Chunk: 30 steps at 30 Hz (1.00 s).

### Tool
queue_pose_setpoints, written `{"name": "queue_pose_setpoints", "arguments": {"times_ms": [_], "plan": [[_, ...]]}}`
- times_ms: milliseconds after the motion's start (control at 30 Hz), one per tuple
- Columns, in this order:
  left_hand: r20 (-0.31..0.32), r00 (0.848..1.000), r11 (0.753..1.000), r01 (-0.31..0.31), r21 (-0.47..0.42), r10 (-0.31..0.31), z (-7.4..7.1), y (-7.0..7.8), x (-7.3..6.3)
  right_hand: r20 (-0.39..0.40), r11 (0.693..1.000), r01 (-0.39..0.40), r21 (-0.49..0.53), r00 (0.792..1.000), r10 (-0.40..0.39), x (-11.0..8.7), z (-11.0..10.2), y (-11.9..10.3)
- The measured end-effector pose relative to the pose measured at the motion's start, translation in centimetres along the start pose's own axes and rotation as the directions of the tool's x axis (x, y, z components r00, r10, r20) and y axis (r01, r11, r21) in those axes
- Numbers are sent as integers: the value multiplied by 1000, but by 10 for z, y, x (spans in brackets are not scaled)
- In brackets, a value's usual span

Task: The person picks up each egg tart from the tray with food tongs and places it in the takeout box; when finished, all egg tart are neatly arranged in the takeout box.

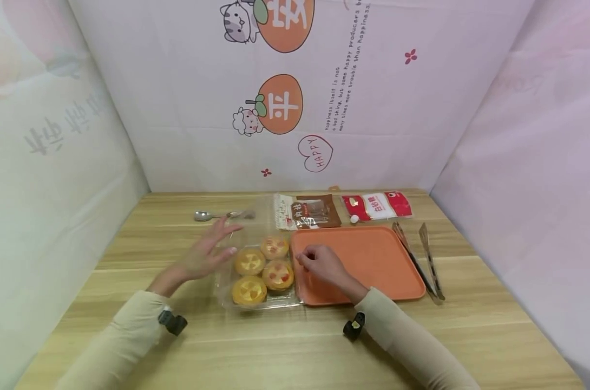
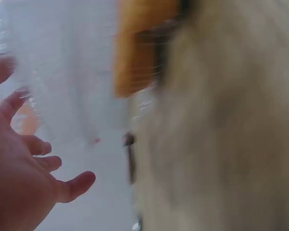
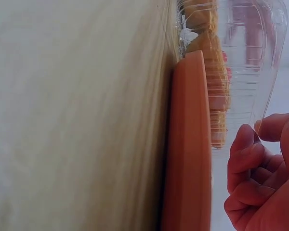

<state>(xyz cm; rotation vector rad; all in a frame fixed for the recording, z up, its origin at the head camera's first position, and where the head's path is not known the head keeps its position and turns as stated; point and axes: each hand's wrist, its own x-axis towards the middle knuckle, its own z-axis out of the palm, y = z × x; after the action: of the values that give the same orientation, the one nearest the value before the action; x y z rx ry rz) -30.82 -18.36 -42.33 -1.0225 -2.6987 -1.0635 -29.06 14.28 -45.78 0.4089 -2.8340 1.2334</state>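
Several egg tarts (image 1: 249, 290), two with red bits on top, sit in a clear plastic clamshell box (image 1: 287, 304). My right hand (image 1: 326, 265), over the left edge of the orange tray (image 1: 368, 260), pinches the edge of the clear lid (image 3: 267, 72) between thumb and index finger. The other fingers are curled in, as the right wrist view shows. At the box's left side is my left hand (image 1: 204, 254), its fingers spread and relaxed. In the left wrist view, its fingertips (image 2: 82, 186) are beside the lid, with an orange tart (image 2: 135, 62) blurred beyond.
Behind the box lie a spoon (image 1: 203, 215), a brown and white packet (image 1: 308, 212) and a red and white packet (image 1: 378, 206). A small white piece (image 1: 354, 219) sits near the tray's back edge. Metal tongs (image 1: 432, 265) lie along the tray's right side. Printed cloth walls surround the table.
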Motion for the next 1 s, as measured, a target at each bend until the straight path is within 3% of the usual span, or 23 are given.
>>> {"name": "queue_pose_setpoints", "arguments": {"times_ms": [100,233,333,467,567,667,867,1000], "plan": [[34,999,999,25,-27,-24,20,-4,5,-4,1000,20,4,1000,-20,0,2,0],[36,999,999,38,-39,-36,31,-3,8,14,999,37,9,999,-37,-1,2,1],[29,999,999,27,-23,-26,33,-2,10,34,1000,27,0,999,-27,1,-2,2],[47,999,1000,17,-3,-16,32,0,12,7,999,-6,-43,1000,6,12,-13,-1],[61,998,1000,20,5,-20,29,0,13,-24,999,-28,-30,999,28,30,-20,-10],[60,998,1000,22,9,-23,27,1,13,-4,996,-86,36,996,86,52,-23,-16],[57,998,1000,6,11,-7,27,2,12,53,939,-282,197,959,277,85,-16,-5],[67,998,1000,7,4,-8,29,3,12,61,889,-347,298,937,345,94,-10,6]]}}
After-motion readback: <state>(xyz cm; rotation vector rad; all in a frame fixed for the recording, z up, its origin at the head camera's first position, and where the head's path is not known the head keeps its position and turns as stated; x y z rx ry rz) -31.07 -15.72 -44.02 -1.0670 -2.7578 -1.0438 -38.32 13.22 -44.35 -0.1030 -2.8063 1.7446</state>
